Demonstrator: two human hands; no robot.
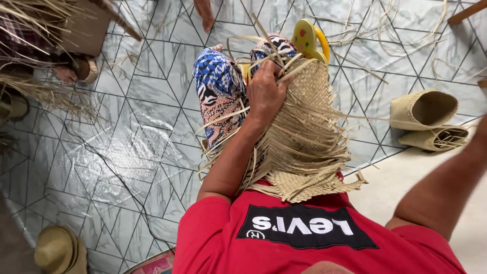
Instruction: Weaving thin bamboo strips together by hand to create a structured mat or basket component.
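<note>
Half-woven palm-leaf mat (304, 122) held on lap, long axis running away from body, loose strips trailing back. Left hand (266, 91) clamped on its upper-left edge. Right hand out of frame, grip can't be told.

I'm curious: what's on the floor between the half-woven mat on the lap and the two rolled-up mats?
In the head view, only bare patterned floor and loose straw strips lie between the woven mat and the rolled mats.

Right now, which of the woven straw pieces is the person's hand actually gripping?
The half-woven mat with loose strands on the lap, gripped by the left hand. The two rolled pieces lie untouched on the floor.
</note>
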